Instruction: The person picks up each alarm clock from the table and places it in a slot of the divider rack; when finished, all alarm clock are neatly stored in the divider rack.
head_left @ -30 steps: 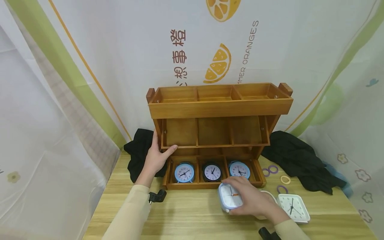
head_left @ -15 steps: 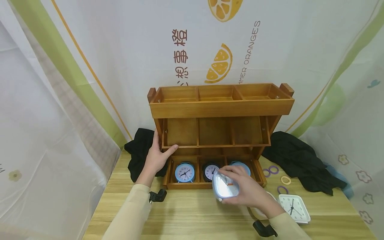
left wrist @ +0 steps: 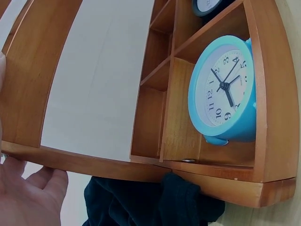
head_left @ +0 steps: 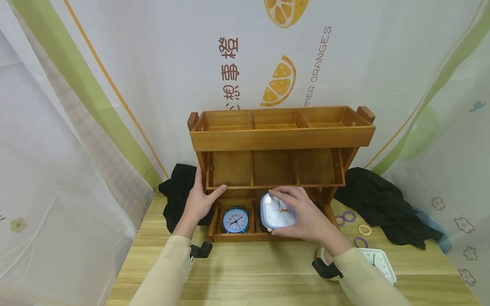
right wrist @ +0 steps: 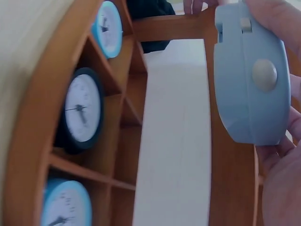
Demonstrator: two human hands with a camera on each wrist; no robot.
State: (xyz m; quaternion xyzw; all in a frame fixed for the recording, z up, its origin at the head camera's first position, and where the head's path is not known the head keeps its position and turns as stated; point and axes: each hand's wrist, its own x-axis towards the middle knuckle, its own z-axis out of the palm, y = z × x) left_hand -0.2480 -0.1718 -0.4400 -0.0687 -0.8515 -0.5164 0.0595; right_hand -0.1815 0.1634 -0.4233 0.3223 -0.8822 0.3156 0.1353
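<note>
A three-tier wooden rack [head_left: 281,138] stands at the back of the table. My left hand [head_left: 203,194] grips its left side, with the thumb on the middle tier's front rail. My right hand [head_left: 294,214] holds a light blue square clock [head_left: 277,211] upright in front of the bottom tier's middle compartment. The right wrist view shows that clock's back [right wrist: 251,80]. A blue round clock [head_left: 235,220] sits in the bottom left compartment. A black round clock [right wrist: 80,110] and another blue one [right wrist: 63,207] are hidden behind my hand in the head view.
A white square clock [head_left: 383,265] lies on the table at the right, partly under my forearm. Purple and yellow rings [head_left: 363,229] lie nearby. Black cloths sit left [head_left: 178,191] and right [head_left: 379,204] of the rack. The upper tiers hold nothing.
My right hand has lifted the light blue clock off the table and carried it up and left, in front of the bottom tier. My left hand has stayed on the rack.
</note>
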